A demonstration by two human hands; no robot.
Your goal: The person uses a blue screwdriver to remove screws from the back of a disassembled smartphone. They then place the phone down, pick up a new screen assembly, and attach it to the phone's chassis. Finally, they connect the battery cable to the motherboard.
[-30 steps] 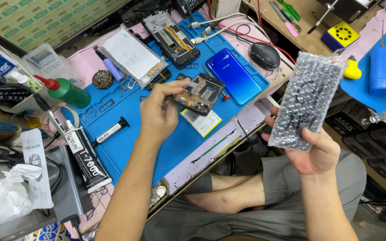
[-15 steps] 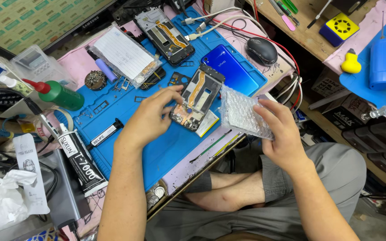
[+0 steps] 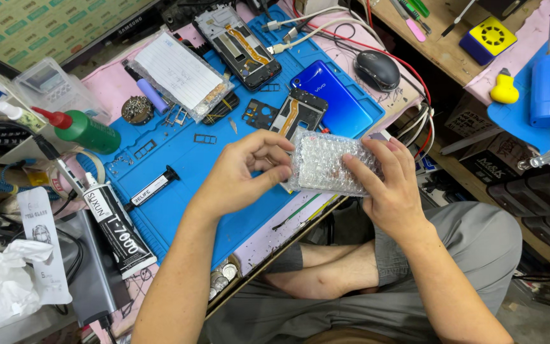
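Both hands grip one bubble-wrap pouch (image 3: pixel 327 164) at the frame's centre, over the blue mat (image 3: pixel 179 191): the left hand (image 3: pixel 243 172) pinches its left edge, the right hand (image 3: pixel 386 185) clasps its right end. Just above it lie two opened phone frames (image 3: pixel 240 48), one blue back cover (image 3: pixel 335 95) and one black mouse (image 3: pixel 377 69). At left stand one green bottle (image 3: pixel 87 130) and two black glue tubes (image 3: pixel 119 232).

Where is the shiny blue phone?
In the head view, the shiny blue phone back lies at the far right of the blue work mat, beside the black computer mouse, just beyond the clear bubble-wrap pouch held in both hands.
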